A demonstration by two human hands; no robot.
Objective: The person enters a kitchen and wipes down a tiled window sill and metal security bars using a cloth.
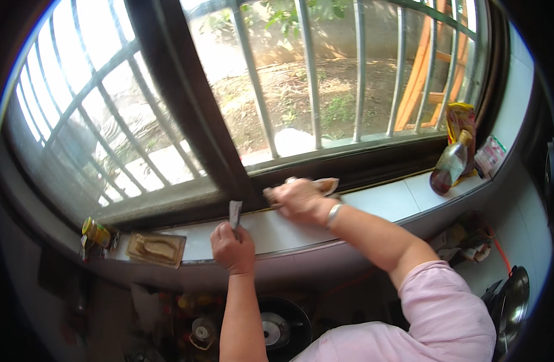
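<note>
My left hand (232, 249) is closed around a narrow, flat, pale grey tool, perhaps a scraper (235, 211); its wide end points up toward the window frame. Farther right, my right hand (299, 199) grips a brownish crumpled thing, seemingly a rag (329, 185), at the inner edge of the white-tiled windowsill (372, 203). The fingers hide much of it, and blur leaves its exact kind unclear. Just above both hands runs the dark window frame (241, 174). A tan plasterer's float (156, 250) lies on the sill left of my left hand.
A yellow-lidded jar (96, 233) stands at the sill's left end. On the right are a bottle of dark liquid (449, 167), a yellow-red packet (460, 122) and a pink-white packet (489, 154). Metal bars (311, 81) cross the window. Below the sill sits a gas burner (277, 328).
</note>
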